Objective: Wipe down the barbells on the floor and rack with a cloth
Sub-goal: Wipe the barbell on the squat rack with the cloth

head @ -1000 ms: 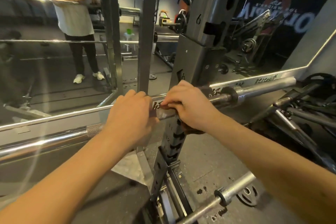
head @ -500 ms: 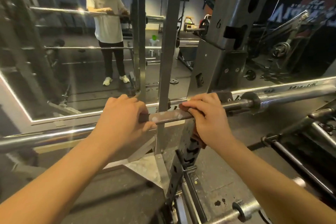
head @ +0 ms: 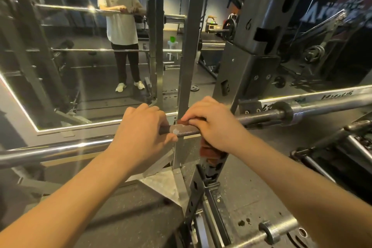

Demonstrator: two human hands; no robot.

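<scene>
**Both hands on the racked barbell**

The barbell point(head: 186, 131) lies across the rack point(head: 249, 66). A reddish-brown cloth point(head: 209, 153) drapes over its knurled shaft, clamped there by the right hand point(head: 213, 125). Just beside it the left hand point(head: 141, 130) curls round bare shaft. Another bar point(head: 278, 228) lies on the floor point(head: 241, 193) below

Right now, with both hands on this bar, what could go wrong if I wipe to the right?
The right hand sits close to the rack post; sliding the cloth right could pinch it where the bar rests. The cloth's loose end hangs by the post's holes and might snag.
</scene>
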